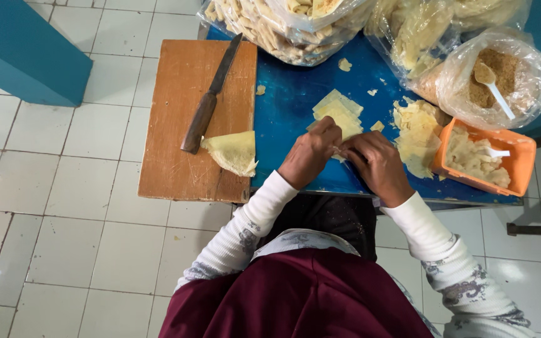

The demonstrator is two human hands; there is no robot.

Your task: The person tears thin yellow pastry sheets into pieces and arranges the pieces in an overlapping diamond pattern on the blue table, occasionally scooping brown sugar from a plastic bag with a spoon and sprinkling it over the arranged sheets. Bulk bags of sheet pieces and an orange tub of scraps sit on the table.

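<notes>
Hands meet at the near edge of a blue table [295, 106], fingertips together over a small pale dough sheet [339, 152]. The left hand [309, 153] curls its fingers down onto the sheet, pinching it; the right hand [377, 164] does the same from the other side, fingers bent and closed on the same piece. Most of that piece is hidden under the fingers. Just beyond the hands lies a stack of square dough sheets [339, 112], and to the right of it a looser heap of sheets [417, 134], touching an orange tub [521, 164] that holds pale filling and a white spoon. On the left, a wooden board [176, 144] carries a knife [211, 97] with a wooden handle and a folded wedge of dough [234, 152], the handle's end touching the wedge. Clear bags [502, 75] stand at the far side of the table, one with brown crumbs and a spoon.
</notes>
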